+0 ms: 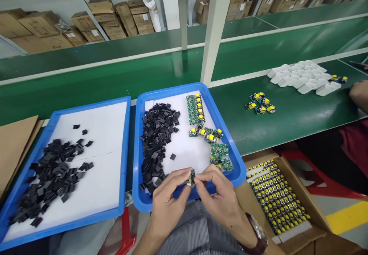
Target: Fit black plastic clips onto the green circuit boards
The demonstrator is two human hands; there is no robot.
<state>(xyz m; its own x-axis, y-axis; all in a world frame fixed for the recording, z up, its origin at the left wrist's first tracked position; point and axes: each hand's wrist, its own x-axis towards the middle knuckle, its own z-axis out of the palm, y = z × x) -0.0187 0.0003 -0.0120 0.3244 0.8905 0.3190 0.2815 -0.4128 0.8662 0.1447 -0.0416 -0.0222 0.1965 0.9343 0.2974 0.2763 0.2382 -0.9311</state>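
Above the near edge of the blue tray (243, 167), my left hand (172, 190) pinches a small green circuit board (192, 176) with a yellow part on its left side. My right hand (220, 192) is closed at the board's right edge, thumb and forefinger touching it; whether a small piece is also between them is hidden. Inside this tray, a heap of black rectangular pieces (158, 136) fills the left side, and a single black piece (173, 156) lies apart. Along the right side are loose circuit boards (220, 149) and a neat row of boards (194, 109).
A second blue tray (123, 163) at left holds more black pieces (57, 170). Boards fill a cardboard box (319, 220) low on the right. White plastic cups (301, 75) and several boards (261, 102) sit on the green bench (238, 125). A post (215, 33) rises behind; another person's hand (359, 94) is far right.
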